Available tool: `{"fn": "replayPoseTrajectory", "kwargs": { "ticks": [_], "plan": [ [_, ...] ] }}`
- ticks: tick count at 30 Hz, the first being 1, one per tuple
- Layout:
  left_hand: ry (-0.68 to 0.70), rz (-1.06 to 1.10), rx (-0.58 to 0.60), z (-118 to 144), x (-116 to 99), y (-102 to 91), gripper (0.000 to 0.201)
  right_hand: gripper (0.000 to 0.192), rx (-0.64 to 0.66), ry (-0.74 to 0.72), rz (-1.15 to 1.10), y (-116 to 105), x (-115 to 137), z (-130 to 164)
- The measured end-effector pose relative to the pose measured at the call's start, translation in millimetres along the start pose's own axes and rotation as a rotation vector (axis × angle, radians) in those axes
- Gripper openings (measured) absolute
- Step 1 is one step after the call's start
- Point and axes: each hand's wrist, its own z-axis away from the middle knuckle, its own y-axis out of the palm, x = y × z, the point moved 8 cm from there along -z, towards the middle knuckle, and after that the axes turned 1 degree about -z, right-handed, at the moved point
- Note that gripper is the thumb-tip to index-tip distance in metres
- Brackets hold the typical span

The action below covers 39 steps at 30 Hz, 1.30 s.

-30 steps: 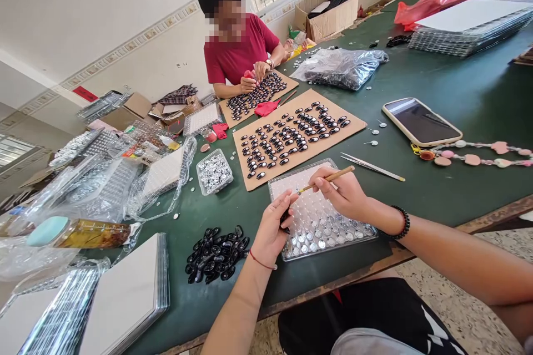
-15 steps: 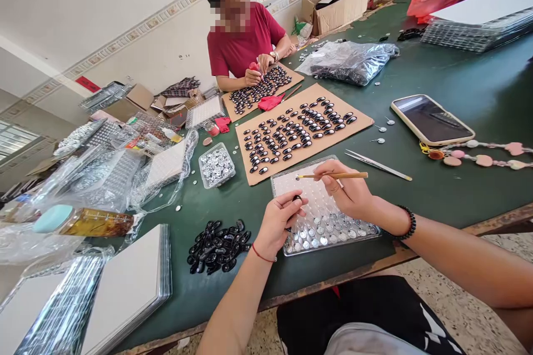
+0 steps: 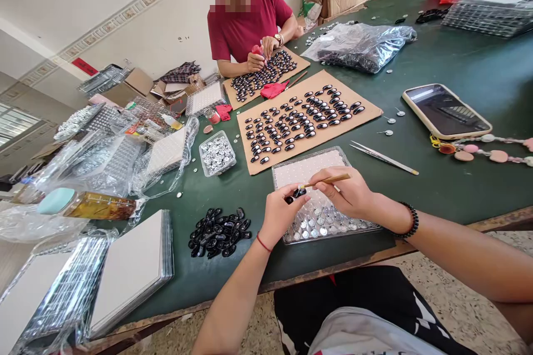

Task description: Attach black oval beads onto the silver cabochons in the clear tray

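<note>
My left hand (image 3: pixel 278 217) pinches a small black oval piece (image 3: pixel 295 194) between thumb and fingers, just above a clear plastic tray (image 3: pixel 308 169) of round silver discs. My right hand (image 3: pixel 348 193) holds a thin wooden stick (image 3: pixel 328 180) like a pen, its tip touching the black piece. A loose pile of black oval pieces (image 3: pixel 219 232) lies on the green table left of my left hand. Beyond the tray a cardboard sheet (image 3: pixel 366 113) carries rows of black pieces.
A person in a red shirt (image 3: pixel 245 25) works at a second cardboard sheet (image 3: pixel 233 101) across the table. Tweezers (image 3: pixel 383 158), a phone (image 3: pixel 446 111), a bead string (image 3: pixel 487 150), a small tub of discs (image 3: pixel 217 153), stacked trays (image 3: pixel 129 272) and plastic bags (image 3: pixel 358 47) lie around.
My hands came together: the stick's tip swung down from level to meet the black piece, which my left hand lifted over the tray. The view tilted down slightly.
</note>
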Motion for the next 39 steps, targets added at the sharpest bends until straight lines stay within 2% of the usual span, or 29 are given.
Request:
{"fn": "replayPoseTrajectory", "kwargs": {
  "ticks": [6,14,29,39],
  "plan": [
    [-0.050,-0.019,0.032,0.2,-1.1,0.1,0.038,0.016,0.069,0.006,0.119,7.9,0.8,1.3],
    [-0.103,0.069,0.015,0.2,0.8,-1.1,0.040,0.015,0.062,-0.005,0.124,5.7,0.9,0.6],
    [-0.065,0.114,-0.002,1.9,-1.7,-1.0,0.034,0.012,0.065,-0.004,0.130,8.3,1.6,3.0],
    [-0.039,0.064,-0.022,3.2,-5.0,-2.0,0.033,0.009,0.070,-0.012,0.121,8.8,2.7,3.4]
  ]
}}
